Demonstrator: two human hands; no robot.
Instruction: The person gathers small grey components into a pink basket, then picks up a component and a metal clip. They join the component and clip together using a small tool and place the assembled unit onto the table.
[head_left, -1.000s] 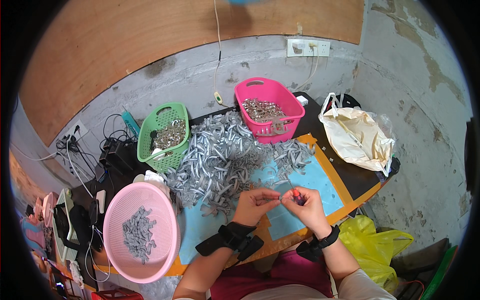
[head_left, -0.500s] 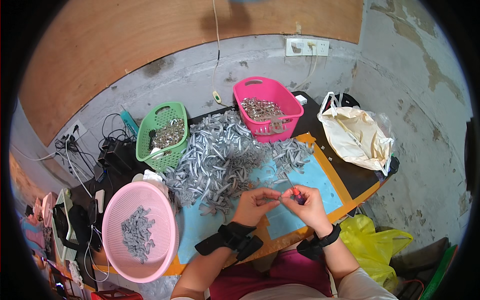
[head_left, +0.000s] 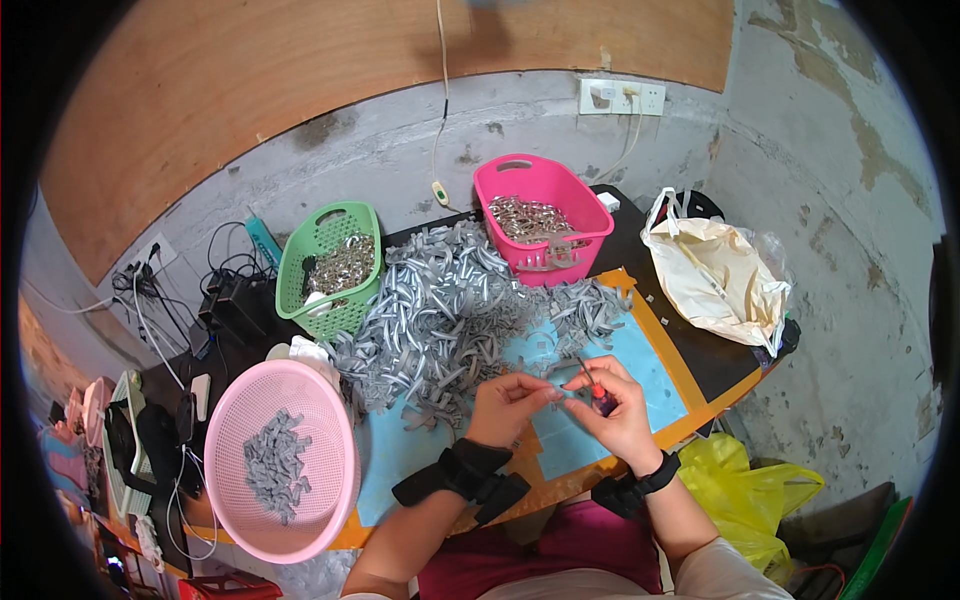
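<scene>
My left hand [head_left: 503,410] is closed in a pinch over the blue sheet [head_left: 560,452]; what sits between its fingertips is too small to make out. In my right hand [head_left: 624,422] is a screwdriver [head_left: 602,397] with a red and dark handle, its thin shaft pointing away from me. The fingertips of both hands are close together. Just beyond them lies a big heap of grey curved strips [head_left: 430,310], with a smaller bunch [head_left: 588,318] at its right. Small grey pieces [head_left: 275,465] rest in a round pink basket [head_left: 232,402] on the left.
Behind the heap stand a green basket [head_left: 291,272] and a bright pink basket [head_left: 560,262], both holding shiny metal parts. A cream bag [head_left: 710,275] lies at the back right. Cables and a dark box [head_left: 232,310] are at the left; a yellow plastic bag [head_left: 740,500] hangs below the table's right edge.
My fingertips have drawn slightly apart, and my right index finger has lifted outward. The screwdriver stays in my right hand. The whole view has shifted a little.
</scene>
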